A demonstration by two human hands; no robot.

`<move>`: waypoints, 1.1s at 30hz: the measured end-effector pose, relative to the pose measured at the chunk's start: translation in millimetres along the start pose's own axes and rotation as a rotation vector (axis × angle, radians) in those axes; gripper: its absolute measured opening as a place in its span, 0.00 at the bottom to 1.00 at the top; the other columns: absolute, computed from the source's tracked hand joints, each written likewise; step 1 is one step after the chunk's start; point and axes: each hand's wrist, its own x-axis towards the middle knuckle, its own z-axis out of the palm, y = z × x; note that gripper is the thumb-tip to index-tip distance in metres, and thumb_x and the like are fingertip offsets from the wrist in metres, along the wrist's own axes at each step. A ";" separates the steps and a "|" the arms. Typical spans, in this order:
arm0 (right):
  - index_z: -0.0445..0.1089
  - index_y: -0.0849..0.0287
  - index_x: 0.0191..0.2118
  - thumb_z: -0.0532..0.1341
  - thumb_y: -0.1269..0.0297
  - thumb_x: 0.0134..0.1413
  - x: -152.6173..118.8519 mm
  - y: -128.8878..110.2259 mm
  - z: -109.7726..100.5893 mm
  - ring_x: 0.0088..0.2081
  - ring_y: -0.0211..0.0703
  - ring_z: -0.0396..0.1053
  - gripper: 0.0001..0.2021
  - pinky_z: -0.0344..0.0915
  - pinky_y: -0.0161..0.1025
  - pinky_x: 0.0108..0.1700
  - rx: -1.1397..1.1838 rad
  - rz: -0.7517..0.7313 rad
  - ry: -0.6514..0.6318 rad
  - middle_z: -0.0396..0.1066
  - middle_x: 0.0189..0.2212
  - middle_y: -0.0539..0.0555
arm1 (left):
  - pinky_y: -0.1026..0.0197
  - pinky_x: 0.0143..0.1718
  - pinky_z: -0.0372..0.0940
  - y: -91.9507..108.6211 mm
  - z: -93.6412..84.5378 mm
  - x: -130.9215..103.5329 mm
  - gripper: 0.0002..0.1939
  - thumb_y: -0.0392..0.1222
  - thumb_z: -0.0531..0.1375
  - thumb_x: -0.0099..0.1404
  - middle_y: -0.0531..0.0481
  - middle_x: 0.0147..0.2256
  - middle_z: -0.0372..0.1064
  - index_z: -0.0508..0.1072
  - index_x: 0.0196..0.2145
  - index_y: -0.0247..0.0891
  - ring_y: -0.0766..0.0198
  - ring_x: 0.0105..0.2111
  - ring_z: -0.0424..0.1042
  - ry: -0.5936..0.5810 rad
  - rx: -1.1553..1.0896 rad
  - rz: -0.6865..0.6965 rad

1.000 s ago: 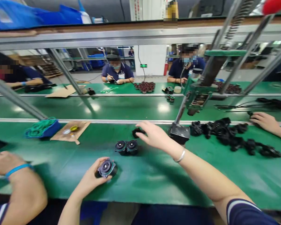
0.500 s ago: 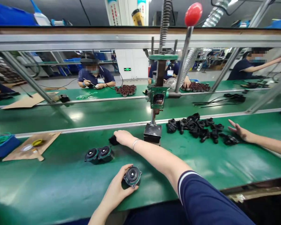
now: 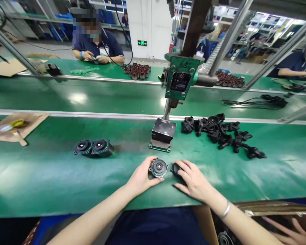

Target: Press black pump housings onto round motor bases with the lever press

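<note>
My left hand (image 3: pixel 142 177) is wrapped round a round black housing (image 3: pixel 159 167) with a pale centre pin, held upright over the green bench. Just to its right, my right hand (image 3: pixel 192 180) has its fingers over a dark part (image 3: pixel 177 168), mostly hidden under them. The two parts are a small gap apart. Two similar round housings (image 3: pixel 92 148) stand side by side on the bench at left. Behind my hands is the press base with a black block (image 3: pixel 164 131).
A pile of black castings (image 3: pixel 216 131) lies right of the green press head (image 3: pixel 181 76). Cardboard with a brush (image 3: pixel 20 137) is at far left. Co-workers sit across the bench. Another person's hand (image 3: pixel 290 231) shows at lower right, near a box.
My right hand has come back from beside the two housings, bringing a dark part next to the left one. The view has shifted down. The other person's hand has left the castings.
</note>
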 end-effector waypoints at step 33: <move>0.68 0.62 0.45 0.62 0.52 0.51 51.2 2.5 -34.0 0.42 0.28 0.72 0.21 0.72 0.22 0.43 0.871 0.889 0.063 0.69 0.48 0.56 | 0.54 0.46 0.70 9.5 -5.8 5.6 0.27 0.42 0.69 0.50 0.45 0.45 0.72 0.68 0.47 0.39 0.54 0.45 0.74 -0.121 -0.774 -0.165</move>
